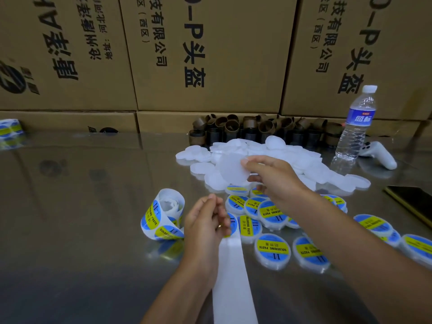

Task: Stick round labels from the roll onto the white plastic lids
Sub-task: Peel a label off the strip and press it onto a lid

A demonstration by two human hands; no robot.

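Nearest me, a bare white backing strip (233,277) trails off the near edge of the table (81,206), its labels already gone. At its upper end the left hand (205,220) has its grip closed on the strip, fingers curled in. A blue and yellow label (232,224) peeks out just beside the fingertips, though I cannot tell whether it has been lifted free. Left of that hand lies the label roll (163,216), loosely unwound on its side.

To the right, finished lids (272,250) are scattered across the table, each one wearing its sticker. Above them the right hand (273,176) holds a blank lid (231,168) clear of the table, pinched at its edge between thumb and fingers, flat face turned towards the left hand.

I take this as the step between picking and sticking: lid fetched, label not yet on. The next move seems to call for bringing the hands together, centring the label on the lid and pressing it flat without a crease.

Further back is the heap of unlabelled lids (268,148), then a row of brown cardboard cores (257,129). A water bottle (355,127), a white controller (378,153) and a phone (413,202) lie to the right. Printed cartons (210,54) wall off the far side.
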